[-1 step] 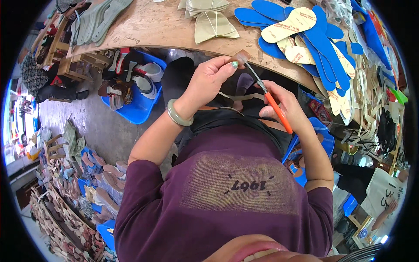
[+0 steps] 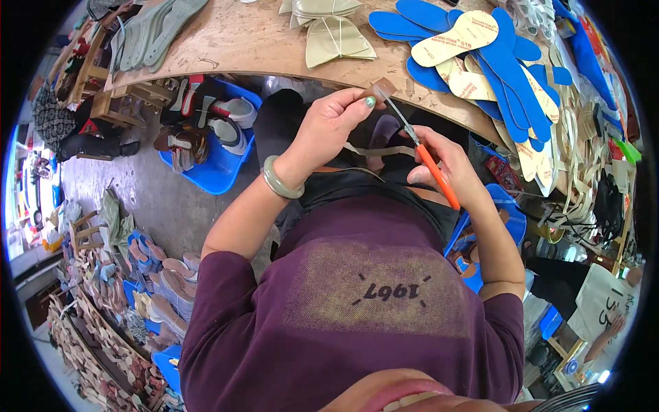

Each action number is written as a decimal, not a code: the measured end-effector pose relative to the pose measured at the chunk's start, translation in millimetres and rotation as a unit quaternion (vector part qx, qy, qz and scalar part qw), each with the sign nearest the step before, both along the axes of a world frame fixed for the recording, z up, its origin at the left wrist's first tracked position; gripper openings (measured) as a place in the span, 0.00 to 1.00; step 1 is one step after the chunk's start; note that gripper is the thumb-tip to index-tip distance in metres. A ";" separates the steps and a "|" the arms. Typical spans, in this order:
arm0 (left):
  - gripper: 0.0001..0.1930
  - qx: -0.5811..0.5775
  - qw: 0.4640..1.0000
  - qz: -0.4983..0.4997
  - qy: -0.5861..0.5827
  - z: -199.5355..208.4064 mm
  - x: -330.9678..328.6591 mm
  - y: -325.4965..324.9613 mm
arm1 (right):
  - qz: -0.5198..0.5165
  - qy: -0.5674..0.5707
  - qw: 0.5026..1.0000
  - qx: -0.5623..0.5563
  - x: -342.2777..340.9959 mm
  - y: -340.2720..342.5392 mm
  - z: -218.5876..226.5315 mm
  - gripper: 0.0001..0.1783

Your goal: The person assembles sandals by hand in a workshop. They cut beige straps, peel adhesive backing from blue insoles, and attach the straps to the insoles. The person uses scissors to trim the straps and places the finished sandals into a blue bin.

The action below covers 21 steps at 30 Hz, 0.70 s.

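Note:
My left hand (image 2: pixel 329 123) is raised just off the bench's front edge, with a small brown leather-like piece (image 2: pixel 382 87) pinched between thumb and fingers. A pale bangle circles that wrist. In my right hand (image 2: pixel 445 161) is a pair of scissors (image 2: pixel 434 170), seen nearly edge-on, with orange handles and slim metal blades. The blades point up and left, their tips reaching the brown piece. Whether they are cutting into it cannot be made out. Both hands are in front of my lap.
The wooden bench (image 2: pixel 240 41) carries blue and cream insoles (image 2: pixel 504 82), tied beige pieces (image 2: pixel 338 42) and grey-green sole shapes (image 2: pixel 154 34). Below stands a blue basket (image 2: pixel 213 175) of shoe parts; another blue basket (image 2: pixel 509 206) is at my right. Piled shoes cover the lower left. A person (image 2: pixel 597 295) is at far right.

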<state>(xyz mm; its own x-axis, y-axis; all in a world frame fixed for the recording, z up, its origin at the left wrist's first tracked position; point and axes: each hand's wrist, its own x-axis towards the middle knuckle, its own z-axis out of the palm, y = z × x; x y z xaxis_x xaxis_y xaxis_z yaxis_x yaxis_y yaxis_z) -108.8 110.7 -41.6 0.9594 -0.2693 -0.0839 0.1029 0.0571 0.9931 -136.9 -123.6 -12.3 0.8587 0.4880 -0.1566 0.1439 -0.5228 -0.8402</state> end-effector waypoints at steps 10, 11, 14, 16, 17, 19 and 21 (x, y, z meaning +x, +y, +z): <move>0.11 0.016 0.999 0.000 0.037 -5.9 6.5 4.1 | -0.036 0.083 0.994 0.057 14.6 1.1 -24.1 0.34; 0.11 0.027 0.999 -0.004 0.037 -7.3 8.9 5.5 | -0.036 0.080 0.995 0.046 18.1 0.5 -22.7 0.34; 0.11 0.055 0.998 -0.016 0.038 -5.6 15.6 11.6 | -0.048 0.067 0.996 0.028 27.4 -0.5 -16.9 0.35; 0.11 0.041 0.999 -0.017 0.025 6.1 14.5 17.2 | -0.076 0.059 0.995 0.026 36.6 -1.9 -12.1 0.36; 0.10 0.016 1.000 -0.018 0.015 20.4 9.8 20.7 | -0.085 0.018 0.996 0.013 42.3 -1.3 -9.9 0.37; 0.10 -0.058 0.991 -0.040 -0.110 52.1 1.6 27.0 | -0.061 -0.125 0.988 -0.060 63.2 7.2 1.4 0.34; 0.09 -0.121 0.950 -0.052 -0.284 82.8 -8.1 30.0 | -0.090 -0.247 0.963 -0.062 85.1 27.0 2.6 0.31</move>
